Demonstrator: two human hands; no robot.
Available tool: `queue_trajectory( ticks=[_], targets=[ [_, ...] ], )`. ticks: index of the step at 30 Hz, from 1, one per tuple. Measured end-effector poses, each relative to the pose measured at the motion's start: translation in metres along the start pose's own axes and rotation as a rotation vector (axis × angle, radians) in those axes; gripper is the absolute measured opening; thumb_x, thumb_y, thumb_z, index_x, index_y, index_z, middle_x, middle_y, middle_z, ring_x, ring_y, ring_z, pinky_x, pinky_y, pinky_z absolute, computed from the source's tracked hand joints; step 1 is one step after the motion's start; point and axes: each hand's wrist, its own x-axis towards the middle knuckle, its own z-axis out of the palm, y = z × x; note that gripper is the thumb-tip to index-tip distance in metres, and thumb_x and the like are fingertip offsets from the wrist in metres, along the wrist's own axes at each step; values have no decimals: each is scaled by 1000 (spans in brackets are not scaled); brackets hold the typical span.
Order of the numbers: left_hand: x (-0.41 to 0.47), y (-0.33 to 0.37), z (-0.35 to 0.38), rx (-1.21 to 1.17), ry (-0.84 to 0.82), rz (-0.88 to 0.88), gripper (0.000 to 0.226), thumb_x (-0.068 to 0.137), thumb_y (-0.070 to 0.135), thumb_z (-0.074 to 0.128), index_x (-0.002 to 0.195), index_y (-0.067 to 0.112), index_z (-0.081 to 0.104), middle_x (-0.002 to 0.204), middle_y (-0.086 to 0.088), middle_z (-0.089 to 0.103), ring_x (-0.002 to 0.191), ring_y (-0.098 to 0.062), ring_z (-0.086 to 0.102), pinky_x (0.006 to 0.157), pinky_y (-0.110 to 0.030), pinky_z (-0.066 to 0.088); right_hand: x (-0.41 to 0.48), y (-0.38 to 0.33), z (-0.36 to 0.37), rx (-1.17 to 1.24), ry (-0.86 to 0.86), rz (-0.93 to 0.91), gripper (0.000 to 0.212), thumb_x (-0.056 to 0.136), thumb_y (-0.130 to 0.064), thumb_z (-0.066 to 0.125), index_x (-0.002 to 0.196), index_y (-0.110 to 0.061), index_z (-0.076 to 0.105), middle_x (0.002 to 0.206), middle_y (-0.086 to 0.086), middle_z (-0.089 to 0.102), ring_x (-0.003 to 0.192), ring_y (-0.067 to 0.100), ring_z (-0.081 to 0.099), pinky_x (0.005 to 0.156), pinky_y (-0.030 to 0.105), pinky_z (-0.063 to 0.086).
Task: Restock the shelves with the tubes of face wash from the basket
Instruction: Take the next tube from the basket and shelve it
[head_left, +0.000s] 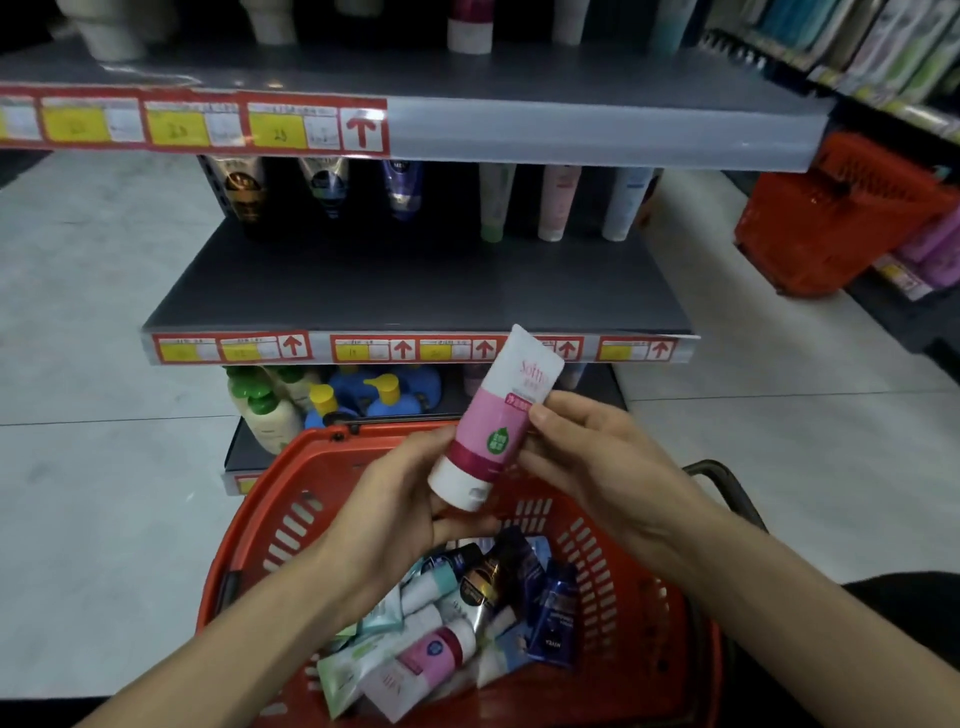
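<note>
From what I could see, the restock was only partly done. On the middle shelf (415, 291), a row of dark tubes (244, 192) stood at the back left and three pale tubes (558, 202) at the back right, caps down, while the front of that shelf lay bare. The red basket (291, 467) below it held a loose heap of tubes (467, 613), so I judged most of the work was left.

My left hand (400, 499) sat under the low end of a pink-and-white tube (498, 421), its grip curled round the white cap. The tube was tilted above the basket's far rim, crimped end up and leaning right, in front of the shelf's price strip (374, 349). My right hand (587, 457) had its grip pinching the tube's middle, thumb against its right edge.
</note>
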Motion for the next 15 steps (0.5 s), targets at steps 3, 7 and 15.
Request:
queue_trajectory(
  ticks=[3, 7, 15],
  targets=[
    [4, 2, -1, -56, 32, 12, 38, 100, 36, 62, 120, 8, 78, 127, -26, 71, 118, -40, 69, 100, -54, 58, 0, 7, 0, 34, 50, -13, 28, 107, -15, 53, 130, -11, 68, 121, 5, 76, 118, 18, 70, 108, 39, 52],
    [6, -2, 1, 49, 74, 122, 35, 93, 27, 72, 123, 9, 77, 124, -16, 75, 116, -30, 72, 94, -38, 61, 2, 6, -6, -12, 105, 20, 30, 105, -15, 55, 132, -14, 67, 114, 6, 78, 101, 15, 74, 85, 26, 58],
    [2, -2, 13, 384, 211, 383, 54, 69, 17, 91, 120, 22, 73, 113, 10, 77, 104, -6, 73, 84, -26, 62, 5, 17, -2, 83, 131, 40, 34, 105, 4, 47, 127, -12, 65, 112, 6, 78, 105, 18, 76, 91, 32, 62]
  ],
)
